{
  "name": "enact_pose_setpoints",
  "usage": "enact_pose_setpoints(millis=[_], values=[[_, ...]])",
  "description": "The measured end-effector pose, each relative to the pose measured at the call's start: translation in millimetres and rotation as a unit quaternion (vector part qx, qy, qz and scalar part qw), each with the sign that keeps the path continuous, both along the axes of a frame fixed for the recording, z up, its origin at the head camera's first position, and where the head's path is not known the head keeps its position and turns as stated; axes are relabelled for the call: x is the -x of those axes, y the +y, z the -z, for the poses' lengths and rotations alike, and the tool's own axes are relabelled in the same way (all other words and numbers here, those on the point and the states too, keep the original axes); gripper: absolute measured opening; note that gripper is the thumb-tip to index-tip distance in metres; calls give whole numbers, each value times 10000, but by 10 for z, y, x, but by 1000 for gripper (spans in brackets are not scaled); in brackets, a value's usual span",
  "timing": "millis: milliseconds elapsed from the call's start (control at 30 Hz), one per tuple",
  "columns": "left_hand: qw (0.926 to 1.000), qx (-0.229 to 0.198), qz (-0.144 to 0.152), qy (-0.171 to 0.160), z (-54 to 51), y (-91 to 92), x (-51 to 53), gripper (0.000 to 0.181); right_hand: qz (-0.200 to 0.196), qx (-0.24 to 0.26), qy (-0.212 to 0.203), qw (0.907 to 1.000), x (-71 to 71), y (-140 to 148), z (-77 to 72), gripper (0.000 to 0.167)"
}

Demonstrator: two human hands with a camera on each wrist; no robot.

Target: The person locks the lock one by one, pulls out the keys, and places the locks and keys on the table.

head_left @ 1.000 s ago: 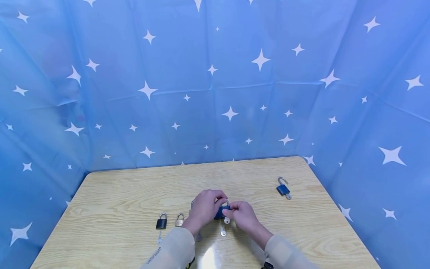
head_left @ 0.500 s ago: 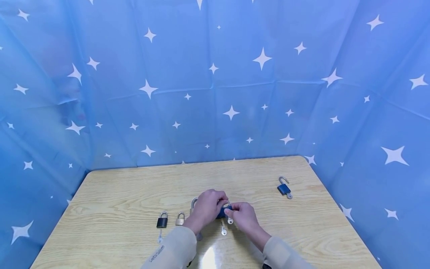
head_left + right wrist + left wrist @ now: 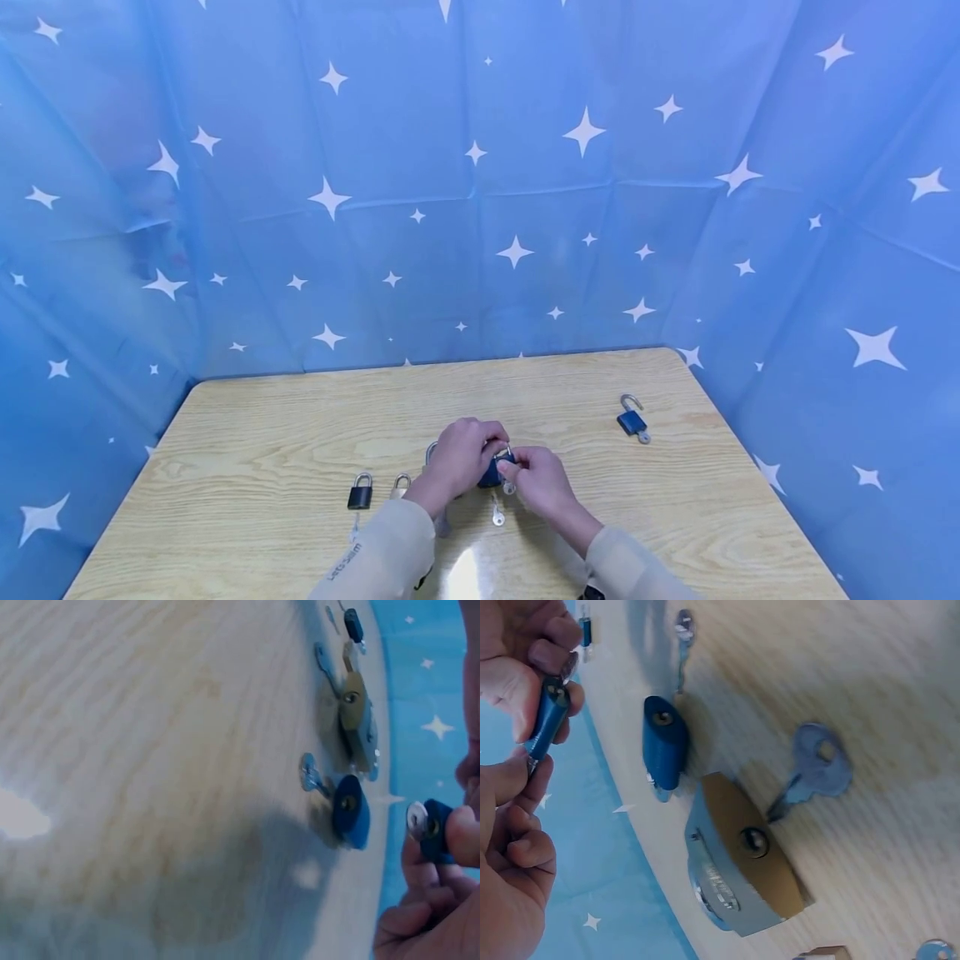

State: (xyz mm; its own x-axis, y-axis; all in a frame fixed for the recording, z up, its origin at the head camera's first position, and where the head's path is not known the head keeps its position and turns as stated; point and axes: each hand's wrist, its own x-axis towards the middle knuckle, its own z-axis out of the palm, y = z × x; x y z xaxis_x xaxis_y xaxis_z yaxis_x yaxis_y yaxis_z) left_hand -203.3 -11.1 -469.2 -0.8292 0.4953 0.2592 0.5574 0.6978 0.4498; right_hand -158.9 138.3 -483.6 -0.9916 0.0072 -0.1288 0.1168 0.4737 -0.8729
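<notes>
My right hand pinches the body of a small blue padlock between thumb and fingers. With thumb and fingertips, my left hand holds the shackle end of that same padlock. A silver key shows at the padlock's keyhole end; whether its blade is inserted I cannot tell. Whether the shackle is locked is hidden by fingers. Just below the hands, a second blue padlock is on the table, with a key lying by it.
A larger brass-and-grey padlock stands to the left, its key alongside. Farther left are a small brass padlock and a black padlock. Toward the back right lies a blue padlock with its shackle swung open and a key.
The held padlock and its key shift slightly right, then back left and a little up. Both hands keep their hold, and the padlocks on the table stay where they were.
</notes>
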Motion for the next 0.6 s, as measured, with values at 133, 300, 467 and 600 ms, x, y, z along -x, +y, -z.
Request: enact_pose_setpoints(millis=[133,300,467,600], values=[[9999,46,-64,-119,-28,-3,7,9,-214,-44,64,9997,-1,17,-31,18],[9999,88,-84,-80,-27,5,-2,10,-391,-240,210,9987,-25,24,-50,19],[9996,232,-121,64,-29,10,-23,10,-564,-557,319,9963,-47,35,-68,20],[9984,482,-161,231,-19,18,-36,10,-626,-655,320,9954,-60,34,-64,21]])
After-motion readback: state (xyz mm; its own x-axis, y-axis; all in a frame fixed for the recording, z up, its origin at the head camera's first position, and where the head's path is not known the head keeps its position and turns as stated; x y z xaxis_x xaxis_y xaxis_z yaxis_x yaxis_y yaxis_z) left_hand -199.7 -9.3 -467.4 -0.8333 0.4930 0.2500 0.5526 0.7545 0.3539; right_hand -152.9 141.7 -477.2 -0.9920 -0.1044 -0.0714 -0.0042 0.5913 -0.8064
